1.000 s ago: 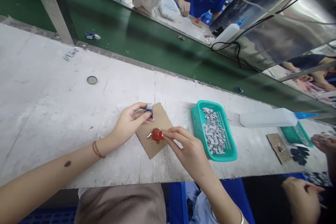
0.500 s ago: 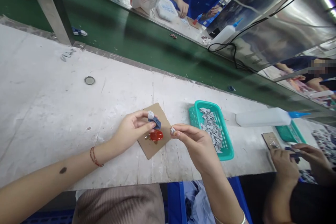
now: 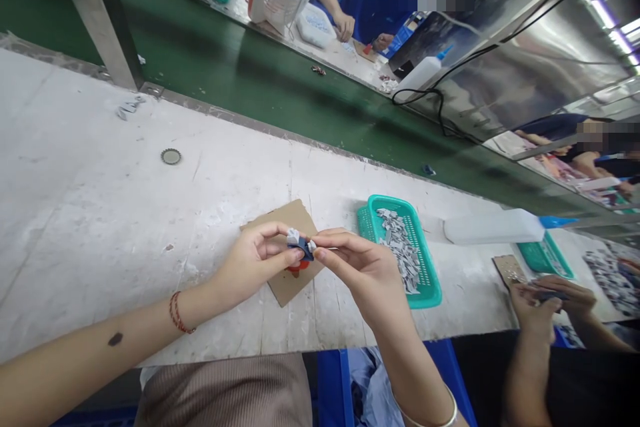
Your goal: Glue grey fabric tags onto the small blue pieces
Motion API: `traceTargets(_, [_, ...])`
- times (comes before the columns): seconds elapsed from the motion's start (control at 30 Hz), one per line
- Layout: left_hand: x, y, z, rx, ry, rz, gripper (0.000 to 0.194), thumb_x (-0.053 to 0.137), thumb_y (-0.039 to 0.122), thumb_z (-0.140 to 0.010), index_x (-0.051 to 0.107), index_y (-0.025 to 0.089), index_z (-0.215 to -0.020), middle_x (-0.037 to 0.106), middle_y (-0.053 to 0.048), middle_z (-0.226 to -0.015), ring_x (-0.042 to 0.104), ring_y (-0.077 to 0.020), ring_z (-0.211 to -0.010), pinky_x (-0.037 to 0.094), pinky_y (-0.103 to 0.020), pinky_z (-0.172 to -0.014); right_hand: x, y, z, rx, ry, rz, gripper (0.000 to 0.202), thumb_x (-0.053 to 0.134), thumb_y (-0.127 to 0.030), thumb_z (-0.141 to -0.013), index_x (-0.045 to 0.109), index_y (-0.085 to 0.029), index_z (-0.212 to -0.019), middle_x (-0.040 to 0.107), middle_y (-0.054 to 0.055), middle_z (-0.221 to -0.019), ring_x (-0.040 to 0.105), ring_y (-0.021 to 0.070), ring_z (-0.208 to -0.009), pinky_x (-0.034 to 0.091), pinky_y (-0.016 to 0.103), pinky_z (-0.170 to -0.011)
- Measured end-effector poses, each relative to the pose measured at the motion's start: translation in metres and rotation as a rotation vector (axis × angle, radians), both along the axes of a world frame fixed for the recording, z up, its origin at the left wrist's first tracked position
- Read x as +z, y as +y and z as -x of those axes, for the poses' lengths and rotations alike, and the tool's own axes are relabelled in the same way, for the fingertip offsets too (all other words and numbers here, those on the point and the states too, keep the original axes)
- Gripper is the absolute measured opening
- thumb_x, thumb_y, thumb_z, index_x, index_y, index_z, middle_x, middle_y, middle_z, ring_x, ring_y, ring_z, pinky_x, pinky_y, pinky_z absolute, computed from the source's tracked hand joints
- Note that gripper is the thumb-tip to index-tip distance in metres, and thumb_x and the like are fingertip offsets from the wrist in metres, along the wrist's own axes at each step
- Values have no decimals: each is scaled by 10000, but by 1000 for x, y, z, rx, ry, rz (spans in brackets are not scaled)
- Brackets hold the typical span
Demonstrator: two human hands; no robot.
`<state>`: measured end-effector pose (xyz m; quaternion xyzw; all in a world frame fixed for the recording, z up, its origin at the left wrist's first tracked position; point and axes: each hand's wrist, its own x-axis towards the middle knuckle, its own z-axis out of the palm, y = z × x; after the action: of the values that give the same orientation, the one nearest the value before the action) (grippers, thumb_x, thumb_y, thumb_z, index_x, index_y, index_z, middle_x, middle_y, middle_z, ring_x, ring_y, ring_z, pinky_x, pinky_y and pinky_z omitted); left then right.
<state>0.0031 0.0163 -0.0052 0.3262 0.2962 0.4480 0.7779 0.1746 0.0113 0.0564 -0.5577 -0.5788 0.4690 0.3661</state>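
My left hand (image 3: 255, 257) is closed, pinching a small dark blue plastic part (image 3: 303, 249) that has a light grey piece (image 3: 293, 236) on its upper end. From the right, my right hand (image 3: 357, 263) pinches a small light grey piece (image 3: 312, 246) against the blue part's right end. Both hands are over a brown cardboard sheet (image 3: 287, 291). A red glossy patch (image 3: 299, 268) on the cardboard shows partly beneath the blue part. Right of my right hand, a green basket (image 3: 434, 283) holds many small grey pieces (image 3: 401, 247).
A white bottle with a blue nozzle (image 3: 493, 225) lies beyond the basket. At the right, a co-worker's hands (image 3: 543, 303) work over another cardboard piece (image 3: 509, 269). A green conveyor belt (image 3: 220, 80) runs behind the table, with a metal post (image 3: 103, 20) at its edge. A bottle cap-like disc (image 3: 171, 156) lies left.
My right hand has moved left, bringing its grey piece from a gap away to the blue part. The blue part has shifted slightly down and right, and small items on the belt have moved left.
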Motion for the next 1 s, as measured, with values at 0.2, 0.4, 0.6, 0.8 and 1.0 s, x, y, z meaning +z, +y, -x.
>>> traceTargets(0.2, [-3,-2,-1,-10,1,-6,176,737,262,-796,658,165,-920,712,-48,-871,698,-184,-796,575,-355,-785,2,-1,0,51,-150,-100,69,741,-247,-808,781,-240,-864,731,62,-896,688,214,-886,625,358,-755])
traceTargets(0.4, [-4,-4,-2,4,35,2,209,766,282,-763,673,163,-908,729,-68,-864,703,-207,-800,577,-366,-763,7,-2,2,101,-235,-141,51,729,-277,-826,767,-244,-824,726,59,-864,682,220,-857,605,369,-744])
traceTargets(0.6, [-1,-5,-2,-5,43,-1,209,758,274,-774,702,163,-943,751,-63,-856,716,-193,-792,583,-320,-743,6,1,-5,123,-79,83,142,769,-356,-785,740,-221,-818,702,56,-895,680,204,-838,587,352,-755])
traceTargets(0.8, [6,-1,3,-66,32,-59,207,730,285,-807,724,173,-981,759,-62,-818,722,-178,-693,530,-232,-551,-11,-7,7,75,250,241,382,481,-619,-921,517,-246,-1000,601,-9,-738,578,144,-587,489,265,-520])
traceTargets(1.0, [10,-1,3,-39,30,-41,217,746,353,-788,734,168,-902,733,-42,-740,711,-175,-657,569,-278,-638,-19,-16,35,-37,142,78,314,508,-566,-924,454,-261,-975,469,-49,-690,500,117,-546,403,213,-465])
